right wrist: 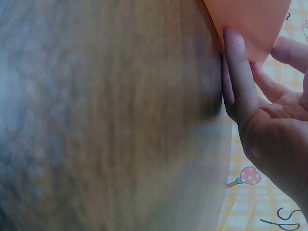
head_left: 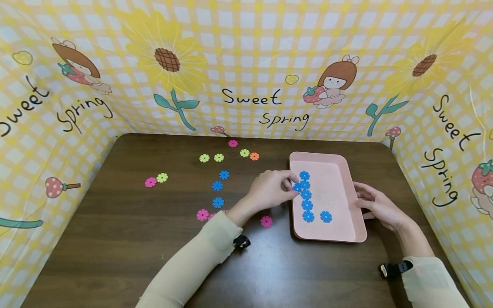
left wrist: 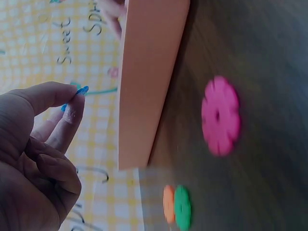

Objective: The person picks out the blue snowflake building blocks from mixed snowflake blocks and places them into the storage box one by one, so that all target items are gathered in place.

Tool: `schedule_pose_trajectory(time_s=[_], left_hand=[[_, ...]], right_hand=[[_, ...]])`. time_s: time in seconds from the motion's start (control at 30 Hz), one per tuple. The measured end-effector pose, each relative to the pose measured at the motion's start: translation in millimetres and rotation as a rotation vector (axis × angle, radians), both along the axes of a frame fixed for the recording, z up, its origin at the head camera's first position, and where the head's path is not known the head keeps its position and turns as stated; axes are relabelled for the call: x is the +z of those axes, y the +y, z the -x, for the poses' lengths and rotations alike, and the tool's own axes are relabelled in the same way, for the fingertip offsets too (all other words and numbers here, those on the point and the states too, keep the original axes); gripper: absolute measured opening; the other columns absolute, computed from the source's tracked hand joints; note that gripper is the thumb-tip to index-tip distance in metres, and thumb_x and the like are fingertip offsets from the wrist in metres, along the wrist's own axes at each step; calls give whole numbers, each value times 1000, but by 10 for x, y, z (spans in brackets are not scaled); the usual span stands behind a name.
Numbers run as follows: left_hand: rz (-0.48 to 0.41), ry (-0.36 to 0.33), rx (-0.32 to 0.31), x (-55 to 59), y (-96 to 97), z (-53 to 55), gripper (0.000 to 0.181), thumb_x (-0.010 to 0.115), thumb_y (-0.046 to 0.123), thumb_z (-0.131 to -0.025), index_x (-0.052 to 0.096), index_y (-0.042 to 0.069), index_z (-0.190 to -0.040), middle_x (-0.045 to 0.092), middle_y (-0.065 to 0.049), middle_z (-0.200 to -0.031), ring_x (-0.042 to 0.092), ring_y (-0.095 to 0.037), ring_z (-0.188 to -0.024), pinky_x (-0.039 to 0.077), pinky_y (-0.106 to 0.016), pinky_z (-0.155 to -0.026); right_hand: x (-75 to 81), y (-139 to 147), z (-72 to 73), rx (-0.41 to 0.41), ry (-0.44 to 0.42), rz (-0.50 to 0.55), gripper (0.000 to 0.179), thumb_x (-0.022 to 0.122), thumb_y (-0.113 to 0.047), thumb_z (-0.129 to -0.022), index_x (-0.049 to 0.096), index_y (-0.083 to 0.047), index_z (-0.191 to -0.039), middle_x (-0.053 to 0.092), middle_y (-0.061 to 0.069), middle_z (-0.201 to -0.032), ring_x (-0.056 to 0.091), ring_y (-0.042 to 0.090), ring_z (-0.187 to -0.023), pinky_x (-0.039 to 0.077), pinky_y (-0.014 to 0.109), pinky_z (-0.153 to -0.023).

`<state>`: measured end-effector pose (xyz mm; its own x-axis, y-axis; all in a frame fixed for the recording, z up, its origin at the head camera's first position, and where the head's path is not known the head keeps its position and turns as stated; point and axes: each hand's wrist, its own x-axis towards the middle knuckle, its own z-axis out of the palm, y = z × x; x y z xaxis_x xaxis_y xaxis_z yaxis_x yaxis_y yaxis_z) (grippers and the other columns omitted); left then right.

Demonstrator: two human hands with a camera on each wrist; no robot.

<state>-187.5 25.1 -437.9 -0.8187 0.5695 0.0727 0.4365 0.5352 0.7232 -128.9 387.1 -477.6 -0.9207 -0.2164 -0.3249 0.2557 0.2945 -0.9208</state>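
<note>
My left hand [head_left: 271,188] reaches over the left wall of a shallow pink tray [head_left: 337,171]. Its thumb and index finger pinch a small blue flower-shaped disc [left wrist: 83,90], seen nearly edge-on in the left wrist view. Just inside that wall, several blue flower discs [head_left: 307,205] form a column on the tray floor. One more blue disc [head_left: 325,217] lies apart, to the right of the column's lower end. My right hand [head_left: 383,208] rests against the tray's outer right wall, its fingers [right wrist: 236,62] fairly straight along the pink side.
Left of the tray, flower discs are scattered on the brown table [head_left: 115,248]: blue [head_left: 218,202], pink [head_left: 266,221], yellow-green [head_left: 204,158] and orange [head_left: 254,156]. My left forearm partly covers some pink ones. A yellow checked cloth [head_left: 246,51] encloses the back and sides.
</note>
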Motion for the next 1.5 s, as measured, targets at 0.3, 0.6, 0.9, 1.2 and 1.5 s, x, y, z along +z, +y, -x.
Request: schedule_pose_trajectory(time_s=[0.3, 0.6, 0.9, 1.2, 1.5], left_hand=[[140, 20, -82, -24, 456, -44, 25, 81, 33, -92, 74, 23, -115, 63, 25, -73, 59, 3, -66, 47, -26, -61], [287, 87, -97, -177, 761, -39, 21, 79, 33, -92, 75, 27, -112, 62, 24, -72, 56, 2, -73, 44, -27, -62], [347, 124, -118, -298, 948, -31, 20, 78, 33, -93, 77, 27, -113, 68, 21, -84, 58, 0, -79, 45, -29, -66], [390, 145, -135, -314, 1004, -30, 15, 74, 26, -95, 79, 26, -109, 68, 13, -86, 56, -6, -71, 45, -32, -61], [359, 149, -116, -311, 940, -51, 24, 73, 28, -97, 76, 25, -121, 71, 16, -97, 59, -2, -83, 48, -28, -66]], right_hand=[[3, 18, -7, -2, -7, 2, 73, 59, -10, -106, 15, 0, -164, 39, 39, -146, 67, 15, -103, 61, 45, -79], [-4, 9, 7, 1, -6, 8, 73, 59, -9, -105, 16, 0, -163, 40, 39, -145, 67, 16, -103, 61, 45, -79], [0, 14, 14, -2, -8, -4, 73, 58, -9, -105, 16, 0, -163, 41, 39, -144, 67, 16, -103, 61, 46, -79], [4, 12, 19, -12, -6, -10, 73, 58, -9, -105, 16, 0, -163, 41, 40, -143, 68, 16, -101, 61, 46, -79], [-3, 17, 20, -8, -7, -12, 73, 59, -10, -105, 16, -1, -164, 41, 39, -144, 67, 15, -102, 61, 45, -79]])
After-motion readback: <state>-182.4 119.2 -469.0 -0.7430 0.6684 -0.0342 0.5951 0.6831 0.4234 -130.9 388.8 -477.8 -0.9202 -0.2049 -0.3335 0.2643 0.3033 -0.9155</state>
